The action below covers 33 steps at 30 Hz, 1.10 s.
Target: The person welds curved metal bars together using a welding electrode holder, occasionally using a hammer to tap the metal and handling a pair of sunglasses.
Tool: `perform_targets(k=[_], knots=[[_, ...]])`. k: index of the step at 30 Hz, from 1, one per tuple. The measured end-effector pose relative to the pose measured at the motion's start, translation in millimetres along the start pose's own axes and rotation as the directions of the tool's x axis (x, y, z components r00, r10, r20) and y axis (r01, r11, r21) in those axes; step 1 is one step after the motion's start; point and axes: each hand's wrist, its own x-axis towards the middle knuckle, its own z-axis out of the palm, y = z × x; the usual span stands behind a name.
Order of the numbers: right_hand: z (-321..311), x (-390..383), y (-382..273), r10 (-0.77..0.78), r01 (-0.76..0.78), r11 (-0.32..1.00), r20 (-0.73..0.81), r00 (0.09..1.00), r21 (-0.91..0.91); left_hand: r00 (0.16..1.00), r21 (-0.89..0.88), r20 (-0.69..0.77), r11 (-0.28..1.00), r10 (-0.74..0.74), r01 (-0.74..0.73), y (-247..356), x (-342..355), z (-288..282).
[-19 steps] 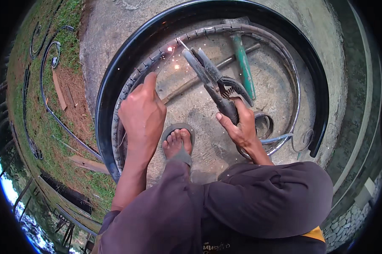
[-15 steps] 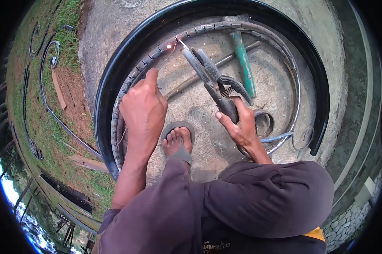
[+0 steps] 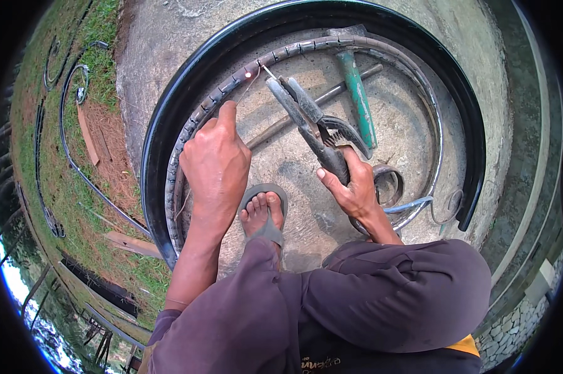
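My right hand (image 3: 355,187) is closed around the handle of a welding electrode holder (image 3: 322,140). A short electrode (image 3: 269,72) in its jaws points up and left at a notched curved metal pipe (image 3: 231,83), its tip beside a small glowing spot. My left hand (image 3: 216,162) is closed just below that pipe, the index finger pointing up. A thin wire (image 3: 251,86) runs from near its fingers to the glowing spot; the grip on it is partly hidden.
A large black curved pipe (image 3: 160,131) arcs around the notched one. Inside lie a hammer with a green handle (image 3: 358,100), a straight metal rod (image 3: 275,128) and a metal ring (image 3: 388,187). My sandalled foot (image 3: 262,210) stands on the concrete. Cables (image 3: 66,146) and wood pieces lie on grass to the left.
The scattered sparks have faded, while a small glow stays on the notched pipe. My left hand has shifted slightly right. Both hands keep their grips.
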Motion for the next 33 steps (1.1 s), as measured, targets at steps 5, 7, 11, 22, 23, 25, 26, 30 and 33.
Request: perform_targets(k=[5, 7, 11, 22, 23, 25, 26, 30, 33], knots=[[5.2, 2.4, 2.0, -0.026, 0.029, 0.999, -0.071, 0.997, 0.039, 1.0, -0.005, 0.007, 1.0, 0.007, -0.007, 0.3, 1.5, 3.4], [4.2, 2.3, 2.7, -0.023, 0.025, 0.999, -0.055, 0.998, 0.035, 1.0, -0.01, 0.011, 1.0, -0.001, 0.001, 2.1, 0.6, 2.1], [-0.9, 1.5, -0.3, -0.001, 0.001, 1.0, 0.009, 1.0, -0.01, 0.999, -0.015, 0.051, 1.0, -0.003, 0.004, 0.8, -1.0, 1.8], [1.3, 4.1, 0.9, -0.019, 0.019, 1.0, 0.001, 1.0, 0.013, 0.999, -0.033, 0.052, 0.999, -0.013, 0.015, -1.6, -0.3, 4.9], [1.3, 4.2, 1.0, -0.024, 0.024, 1.0, -0.002, 1.0, 0.012, 0.999, -0.028, 0.042, 1.0, -0.008, 0.009, -1.9, 0.1, 6.0], [1.6, 5.0, 0.8, -0.018, 0.018, 1.0, 0.003, 1.0, 0.024, 0.998, -0.013, 0.056, 1.0, -0.011, 0.011, -2.1, 0.6, 6.3], [1.8, 5.5, 0.8, -0.015, 0.015, 0.999, 0.005, 1.0, 0.03, 0.998, -0.005, 0.064, 1.0, -0.012, 0.012, -2.2, 0.9, 6.6], [-0.2, 7.2, -3.9, 0.004, -0.005, 1.0, 0.021, 1.0, 0.019, 0.998, -0.012, 0.061, 1.0, -0.012, 0.013, -2.7, 0.9, 6.7], [-1.7, 7.4, -3.3, -0.015, 0.014, 0.999, 0.018, 1.0, 0.036, 0.997, -0.007, 0.07, 1.0, -0.011, 0.011, -1.7, 0.8, 3.0]])
